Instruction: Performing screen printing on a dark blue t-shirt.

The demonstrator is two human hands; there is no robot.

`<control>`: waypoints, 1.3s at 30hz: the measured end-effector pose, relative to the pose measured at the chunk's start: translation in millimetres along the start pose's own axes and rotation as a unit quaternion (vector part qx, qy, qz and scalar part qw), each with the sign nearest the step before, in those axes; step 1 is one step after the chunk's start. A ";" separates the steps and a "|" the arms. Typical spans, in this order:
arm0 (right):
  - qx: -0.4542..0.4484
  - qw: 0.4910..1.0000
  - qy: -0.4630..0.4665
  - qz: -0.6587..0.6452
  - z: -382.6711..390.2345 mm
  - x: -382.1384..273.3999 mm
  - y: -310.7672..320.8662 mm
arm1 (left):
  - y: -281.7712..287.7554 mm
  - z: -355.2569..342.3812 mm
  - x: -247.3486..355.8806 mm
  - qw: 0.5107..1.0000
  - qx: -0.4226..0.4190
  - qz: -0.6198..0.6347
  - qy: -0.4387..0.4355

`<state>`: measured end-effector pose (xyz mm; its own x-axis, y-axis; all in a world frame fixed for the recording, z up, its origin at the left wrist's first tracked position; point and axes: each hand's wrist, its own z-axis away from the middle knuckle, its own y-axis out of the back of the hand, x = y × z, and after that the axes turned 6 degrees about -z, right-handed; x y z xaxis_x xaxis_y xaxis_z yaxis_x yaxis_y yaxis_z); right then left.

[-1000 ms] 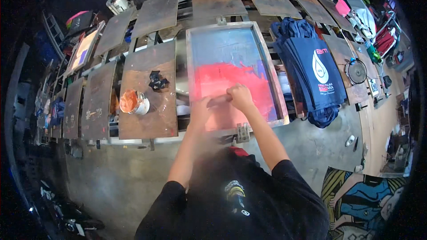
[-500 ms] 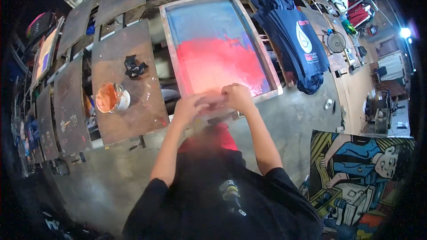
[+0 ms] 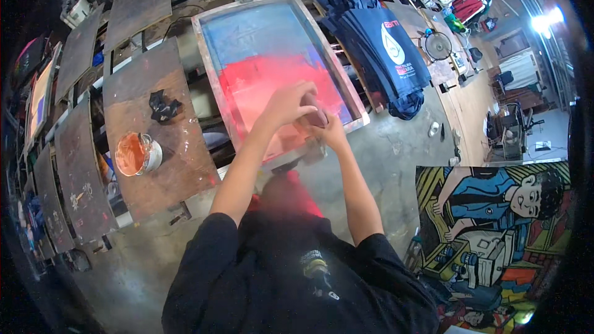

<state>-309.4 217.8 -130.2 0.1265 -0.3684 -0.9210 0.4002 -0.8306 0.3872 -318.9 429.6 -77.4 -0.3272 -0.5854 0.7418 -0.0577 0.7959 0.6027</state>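
Observation:
Over the near end of a screen-printing frame (image 3: 207, 65), both my hands grip a dull reddish-brown squeegee (image 3: 317, 116). My left hand (image 3: 288, 106) wraps its upper end, fingers curled over it. Lower and to the right, my right hand (image 3: 333, 132) closes round the other end. The squeegee looks tilted; a hazy blur hides its lower part and I cannot tell whether its blade touches the mesh. Pinkish-red ink (image 3: 250, 83) covers the near half of the mesh, while the far half (image 3: 260, 28) shows blue.
Left of the frame, a brown board (image 3: 185, 176) carries an orange-stained bucket (image 3: 153, 153) and a crumpled black cloth (image 3: 164, 106). Navy printed bags (image 3: 383, 43) lie stacked on the right. A round fan (image 3: 438, 45) stands beyond them. A painted mural panel (image 3: 489, 222) is at lower right.
My hands have risen from the frame's near edge, and the squeegee has turned from roughly level to tilted. My left hand is now above the right. The whole view has shifted.

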 end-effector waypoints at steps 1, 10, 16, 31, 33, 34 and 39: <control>-0.001 1.000 0.004 0.002 -0.9 7.2 2.2 | -2.7 -9.1 4.1 1.000 -0.018 -0.011 -0.019; 0.066 0.992 0.040 0.104 -15.7 30.2 14.9 | -30.4 -73.0 -11.4 0.992 -0.083 -0.090 -0.027; 0.002 0.972 0.041 0.232 -48.0 29.9 92.5 | -85.0 -117.4 -26.4 0.987 -0.093 -0.111 0.074; -0.155 0.973 -0.065 0.160 -68.6 36.0 8.8 | -84.0 -62.6 -87.7 0.944 0.006 -0.193 0.266; -0.164 0.974 -0.047 0.147 -70.6 34.9 0.0 | -73.0 -54.0 -87.1 0.941 0.019 -0.211 0.264; -0.178 0.972 -0.047 0.145 -70.6 30.8 0.9 | -69.9 -53.9 -84.9 0.939 0.019 -0.214 0.268; -0.156 0.971 -0.037 0.177 -70.6 16.2 24.2 | -69.4 -73.1 -63.3 0.953 0.017 -0.166 0.252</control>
<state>-233.6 221.2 -138.8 0.2450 -0.6462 -0.7228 0.6004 -0.4842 0.6364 -225.3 400.2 -144.6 0.2094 -0.7982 0.5648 -0.1128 0.5540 0.8248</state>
